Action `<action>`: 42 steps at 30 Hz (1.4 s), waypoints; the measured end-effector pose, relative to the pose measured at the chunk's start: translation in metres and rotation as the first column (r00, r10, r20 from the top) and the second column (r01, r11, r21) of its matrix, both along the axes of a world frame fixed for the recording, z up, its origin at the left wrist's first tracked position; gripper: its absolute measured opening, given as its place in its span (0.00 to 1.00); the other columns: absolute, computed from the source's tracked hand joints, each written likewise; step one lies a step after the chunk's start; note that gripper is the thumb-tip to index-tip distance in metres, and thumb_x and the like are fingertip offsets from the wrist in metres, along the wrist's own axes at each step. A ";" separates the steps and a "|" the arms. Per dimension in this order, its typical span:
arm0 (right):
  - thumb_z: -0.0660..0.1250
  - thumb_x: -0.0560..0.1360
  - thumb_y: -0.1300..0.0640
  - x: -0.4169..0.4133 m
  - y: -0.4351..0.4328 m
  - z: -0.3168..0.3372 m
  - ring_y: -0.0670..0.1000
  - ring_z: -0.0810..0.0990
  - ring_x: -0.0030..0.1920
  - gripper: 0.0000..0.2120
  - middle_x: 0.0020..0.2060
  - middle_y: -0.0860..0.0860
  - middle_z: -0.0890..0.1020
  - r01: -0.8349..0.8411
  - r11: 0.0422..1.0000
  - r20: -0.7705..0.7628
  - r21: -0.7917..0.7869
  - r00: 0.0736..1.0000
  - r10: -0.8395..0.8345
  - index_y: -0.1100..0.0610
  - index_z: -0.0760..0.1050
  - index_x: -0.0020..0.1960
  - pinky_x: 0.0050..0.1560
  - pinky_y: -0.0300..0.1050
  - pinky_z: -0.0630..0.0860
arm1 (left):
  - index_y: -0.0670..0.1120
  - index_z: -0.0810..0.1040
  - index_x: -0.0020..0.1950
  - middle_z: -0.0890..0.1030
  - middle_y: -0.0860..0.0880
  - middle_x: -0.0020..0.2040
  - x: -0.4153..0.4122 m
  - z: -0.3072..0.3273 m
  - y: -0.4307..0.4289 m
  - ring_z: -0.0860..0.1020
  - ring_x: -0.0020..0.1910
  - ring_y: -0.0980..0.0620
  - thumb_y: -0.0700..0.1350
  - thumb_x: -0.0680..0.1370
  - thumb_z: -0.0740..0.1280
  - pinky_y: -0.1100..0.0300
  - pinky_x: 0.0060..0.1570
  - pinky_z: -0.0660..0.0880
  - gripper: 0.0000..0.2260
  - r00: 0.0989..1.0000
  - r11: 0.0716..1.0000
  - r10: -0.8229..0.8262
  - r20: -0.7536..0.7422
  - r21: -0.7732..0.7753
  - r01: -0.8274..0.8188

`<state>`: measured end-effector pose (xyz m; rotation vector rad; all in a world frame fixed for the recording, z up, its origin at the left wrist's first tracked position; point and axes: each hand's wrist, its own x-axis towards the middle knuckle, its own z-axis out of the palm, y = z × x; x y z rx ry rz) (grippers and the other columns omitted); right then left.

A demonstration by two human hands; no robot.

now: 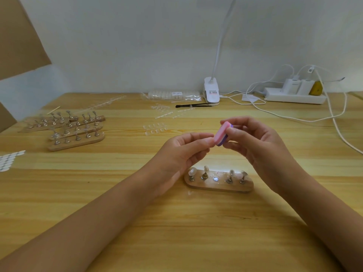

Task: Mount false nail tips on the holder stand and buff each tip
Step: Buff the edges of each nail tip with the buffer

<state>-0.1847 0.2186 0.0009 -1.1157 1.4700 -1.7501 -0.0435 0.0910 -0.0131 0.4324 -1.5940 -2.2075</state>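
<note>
A small wooden holder stand [219, 185] lies on the table below my hands. Several metal pegs stand on it, with clear nail tips on them; its middle spot shows only a bare metal disc [215, 179]. My right hand [257, 142] grips a pink and purple buffer block [223, 133] above the stand. My left hand [184, 152] has its fingers curled and pinched together against the block's pink face; whatever it pinches is hidden by the fingertips.
Several more wooden stands [76, 141] with pegs lie at the left. Loose clear nail tips [155, 129] and a bag of tips [174, 95] lie further back. A clip lamp [211, 91], a power strip [294, 96] and white cables [334, 122] occupy the back right.
</note>
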 end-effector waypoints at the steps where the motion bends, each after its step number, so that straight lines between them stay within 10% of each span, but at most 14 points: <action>1: 0.70 0.68 0.52 0.000 0.000 0.000 0.52 0.84 0.50 0.17 0.46 0.54 0.85 -0.027 1.000 -0.012 0.015 1.000 0.027 0.57 0.80 0.56 0.51 0.40 0.80 | 0.46 0.85 0.53 0.85 0.50 0.48 0.000 0.000 0.001 0.81 0.47 0.59 0.47 0.69 0.74 0.69 0.49 0.76 0.14 1.000 1.000 -0.005 -0.002 0.001 0.005; 21: 0.69 0.74 0.54 -0.005 0.005 0.004 0.48 0.83 0.44 0.16 0.41 0.48 0.83 -0.126 0.992 -0.042 -0.009 0.991 0.126 0.53 0.78 0.62 0.47 0.39 0.79 | 0.45 0.85 0.51 0.85 0.48 0.46 -0.003 -0.003 -0.004 0.82 0.45 0.57 0.47 0.68 0.75 0.68 0.48 0.77 0.14 0.999 0.996 0.027 -0.034 0.082 -0.024; 42: 0.69 0.74 0.51 0.000 0.006 0.005 0.54 0.84 0.54 0.16 0.53 0.54 0.85 -0.233 0.968 -0.125 0.093 0.962 0.244 0.55 0.81 0.60 0.53 0.40 0.79 | 0.48 0.85 0.54 0.85 0.46 0.55 0.002 -0.001 -0.003 0.81 0.60 0.47 0.53 0.74 0.72 0.51 0.66 0.74 0.13 0.997 0.957 0.055 0.050 -0.287 -0.039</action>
